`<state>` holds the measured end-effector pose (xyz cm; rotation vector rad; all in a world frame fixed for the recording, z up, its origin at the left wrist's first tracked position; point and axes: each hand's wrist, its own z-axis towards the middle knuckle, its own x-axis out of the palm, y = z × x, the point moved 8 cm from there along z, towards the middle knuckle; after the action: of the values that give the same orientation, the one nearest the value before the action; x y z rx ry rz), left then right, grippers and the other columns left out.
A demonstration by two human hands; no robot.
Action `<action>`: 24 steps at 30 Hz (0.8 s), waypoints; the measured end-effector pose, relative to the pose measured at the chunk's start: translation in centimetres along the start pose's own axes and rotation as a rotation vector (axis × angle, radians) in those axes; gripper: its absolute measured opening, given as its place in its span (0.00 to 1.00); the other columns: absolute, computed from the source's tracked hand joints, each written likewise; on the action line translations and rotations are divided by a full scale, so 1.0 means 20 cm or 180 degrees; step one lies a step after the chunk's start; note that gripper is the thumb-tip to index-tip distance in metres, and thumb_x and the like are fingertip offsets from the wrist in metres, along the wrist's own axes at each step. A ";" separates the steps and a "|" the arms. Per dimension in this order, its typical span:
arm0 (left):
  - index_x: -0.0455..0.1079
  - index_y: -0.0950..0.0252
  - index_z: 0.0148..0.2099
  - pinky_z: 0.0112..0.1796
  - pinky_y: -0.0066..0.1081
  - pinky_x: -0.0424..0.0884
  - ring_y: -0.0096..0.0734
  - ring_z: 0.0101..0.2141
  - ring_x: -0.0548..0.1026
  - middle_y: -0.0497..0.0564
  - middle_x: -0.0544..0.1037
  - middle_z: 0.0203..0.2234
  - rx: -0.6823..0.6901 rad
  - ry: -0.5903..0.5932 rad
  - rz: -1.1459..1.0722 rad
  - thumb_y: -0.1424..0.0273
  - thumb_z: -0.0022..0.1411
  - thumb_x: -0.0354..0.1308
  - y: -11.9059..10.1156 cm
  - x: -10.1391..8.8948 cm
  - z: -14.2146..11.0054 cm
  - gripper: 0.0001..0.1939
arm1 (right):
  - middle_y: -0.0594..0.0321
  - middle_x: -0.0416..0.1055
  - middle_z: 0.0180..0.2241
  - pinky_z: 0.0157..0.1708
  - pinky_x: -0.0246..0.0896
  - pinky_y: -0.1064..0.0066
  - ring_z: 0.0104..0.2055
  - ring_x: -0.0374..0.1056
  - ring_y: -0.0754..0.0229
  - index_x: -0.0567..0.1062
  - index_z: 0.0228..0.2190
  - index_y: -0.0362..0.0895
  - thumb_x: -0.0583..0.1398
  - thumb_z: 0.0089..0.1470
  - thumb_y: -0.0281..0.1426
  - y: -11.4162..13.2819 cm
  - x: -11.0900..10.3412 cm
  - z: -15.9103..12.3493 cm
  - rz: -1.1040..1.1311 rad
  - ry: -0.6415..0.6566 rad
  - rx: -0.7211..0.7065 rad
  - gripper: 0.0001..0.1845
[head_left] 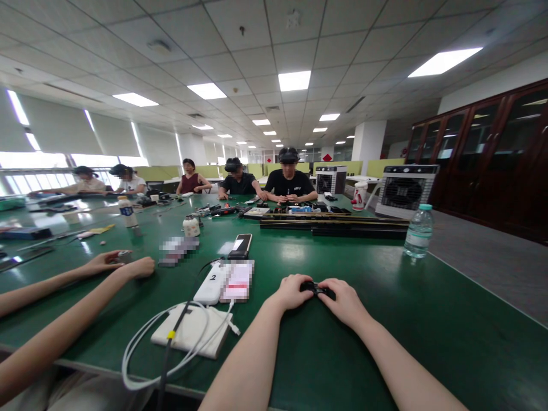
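Observation:
Between my two hands, low over the green table, is a small dark object with a shiny black surface. It could be a plastic part, but its kind is too small to make out. My left hand is closed on its left end, thumb at the near side. On the right end, my right hand grips it with thumb and fingers. The fingers cover both of its ends. Left of my hands lie a white power bank marked 2 and a phone with a blurred screen.
A water bottle stands at the right edge. Ahead are long black bars. A white cable loops over a white pad. A co-worker's hands work at the left. People sit across the table.

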<state>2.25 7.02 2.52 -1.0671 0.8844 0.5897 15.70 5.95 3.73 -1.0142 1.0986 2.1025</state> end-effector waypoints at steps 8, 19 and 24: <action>0.69 0.62 0.52 0.53 0.39 0.65 0.42 0.48 0.72 0.52 0.75 0.47 0.0022 -0.0071 0.0051 0.65 0.57 0.57 -0.01 0.00 0.00 0.20 | 0.58 0.74 0.42 0.48 0.60 0.60 0.46 0.67 0.53 0.76 0.37 0.47 0.56 0.51 0.35 0.00 0.00 0.00 0.0043 -0.0038 -0.0012 0.13; 0.67 0.66 0.55 0.53 0.37 0.65 0.42 0.50 0.71 0.56 0.73 0.50 0.0070 -0.0043 -0.0107 0.67 0.58 0.56 0.00 0.02 0.01 0.23 | 0.58 0.74 0.43 0.49 0.59 0.59 0.46 0.67 0.52 0.76 0.37 0.47 0.57 0.50 0.34 0.00 0.00 0.00 0.0067 -0.0045 -0.0001 0.12; 0.68 0.64 0.53 0.52 0.36 0.66 0.41 0.48 0.72 0.55 0.74 0.48 0.0159 -0.0044 -0.0170 0.69 0.57 0.56 -0.02 0.01 0.00 0.21 | 0.59 0.75 0.42 0.49 0.59 0.59 0.46 0.67 0.52 0.76 0.37 0.47 0.57 0.50 0.35 0.00 0.00 0.00 0.0125 -0.0048 -0.0032 0.12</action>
<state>2.60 6.98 2.55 -1.0373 0.8519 0.5275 15.68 5.94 3.64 -0.9875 1.1099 2.1453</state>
